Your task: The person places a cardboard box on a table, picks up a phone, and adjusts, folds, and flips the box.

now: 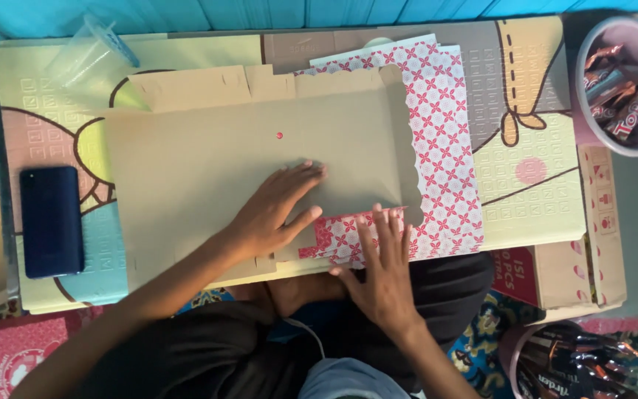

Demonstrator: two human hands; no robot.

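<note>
Lay flat mid-mat: brown cardboard sheet (208, 177) over patterned box blank (444, 148). Left hand (271, 214) pressed down, fingers spread; right hand (385, 273) likewise, at near edge. Judged light, stiff, creasable; best gripped by edges.

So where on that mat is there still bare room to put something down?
The clearest patch of the mat lies right of the red-patterned paper, below the bowl of wrappers. A smaller strip sits between the phone and the plastic cup. The middle is crowded: flat cardboard under the left hand and right hand.
</note>
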